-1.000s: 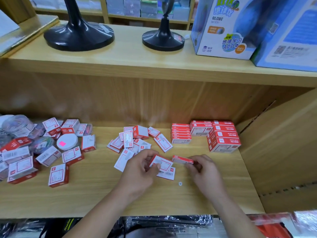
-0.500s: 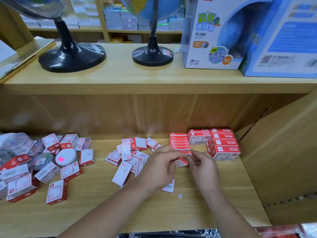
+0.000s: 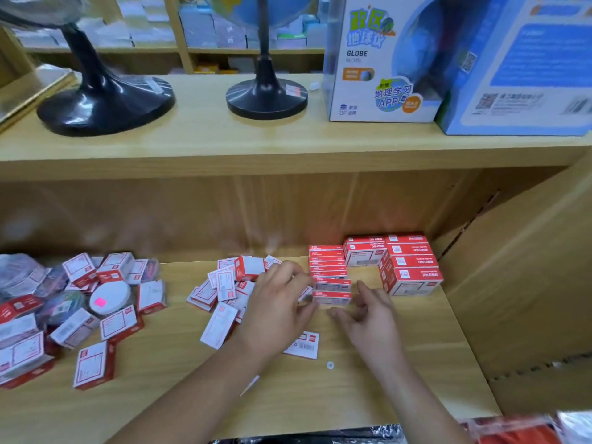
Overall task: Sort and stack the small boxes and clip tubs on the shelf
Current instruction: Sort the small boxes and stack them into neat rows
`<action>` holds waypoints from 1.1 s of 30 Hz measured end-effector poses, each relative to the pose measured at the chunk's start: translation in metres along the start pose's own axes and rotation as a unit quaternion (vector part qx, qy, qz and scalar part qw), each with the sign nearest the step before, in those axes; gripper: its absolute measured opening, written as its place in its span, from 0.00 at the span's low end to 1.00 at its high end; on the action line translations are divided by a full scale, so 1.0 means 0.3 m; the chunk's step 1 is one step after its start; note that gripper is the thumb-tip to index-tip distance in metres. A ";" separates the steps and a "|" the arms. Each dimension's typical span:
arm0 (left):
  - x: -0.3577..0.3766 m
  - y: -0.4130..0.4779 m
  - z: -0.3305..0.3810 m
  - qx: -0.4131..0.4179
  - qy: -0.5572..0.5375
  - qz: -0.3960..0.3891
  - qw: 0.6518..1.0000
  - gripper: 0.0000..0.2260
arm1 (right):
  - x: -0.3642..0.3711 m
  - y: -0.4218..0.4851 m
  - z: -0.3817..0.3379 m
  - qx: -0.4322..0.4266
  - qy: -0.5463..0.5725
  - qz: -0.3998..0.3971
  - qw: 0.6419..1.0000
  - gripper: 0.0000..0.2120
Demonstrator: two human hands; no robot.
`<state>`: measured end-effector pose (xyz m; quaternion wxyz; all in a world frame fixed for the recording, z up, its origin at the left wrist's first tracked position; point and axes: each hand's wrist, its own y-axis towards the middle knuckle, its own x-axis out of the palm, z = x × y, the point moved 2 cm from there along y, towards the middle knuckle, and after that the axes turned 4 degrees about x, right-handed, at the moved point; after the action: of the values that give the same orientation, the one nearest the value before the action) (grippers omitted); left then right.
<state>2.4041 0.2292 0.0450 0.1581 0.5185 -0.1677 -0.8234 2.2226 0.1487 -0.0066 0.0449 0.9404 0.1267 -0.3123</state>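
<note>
On the shelf (image 3: 448, 347), left hand (image 3: 275, 306) and right hand (image 3: 368, 318) flank the stack (image 3: 331, 285).

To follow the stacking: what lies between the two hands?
In the head view, two small red boxes lie between the left hand and the right hand, close before the narrow stack.

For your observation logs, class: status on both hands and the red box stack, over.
Left hand against the red box stack, grip unclear. Right hand open, just in front. Stack upright. Loose boxes scattered left, none in the way.
</note>
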 end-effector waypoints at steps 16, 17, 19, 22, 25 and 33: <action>0.059 0.055 -0.051 -0.059 0.103 -0.153 0.981 0.15 | 0.012 0.025 -0.062 -0.036 -0.193 0.065 0.978 0.11; 0.063 0.055 -0.050 -0.058 0.104 -0.153 0.981 0.15 | 0.010 0.026 -0.064 -0.037 -0.196 0.064 0.978 0.11; 0.068 0.058 -0.047 -0.056 0.107 -0.153 0.981 0.16 | 0.005 0.026 -0.069 -0.034 -0.198 0.051 0.978 0.11; 0.053 0.054 -0.059 -0.065 0.124 -0.156 0.978 0.18 | 0.002 0.027 -0.068 -0.031 -0.202 0.039 0.978 0.13; 0.020 0.016 -0.097 -0.072 0.124 -0.148 0.979 0.20 | 0.004 0.016 -0.049 -0.032 -0.178 0.043 0.983 0.19; -0.051 -0.062 -0.139 -0.068 0.047 -0.196 0.977 0.21 | -0.024 -0.048 -0.031 -0.009 0.016 0.037 0.999 0.13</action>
<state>2.4467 0.2477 0.0322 0.0361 0.5676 0.0014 -0.8225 2.2185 0.1628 0.0050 0.0626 0.9487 0.0957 -0.2947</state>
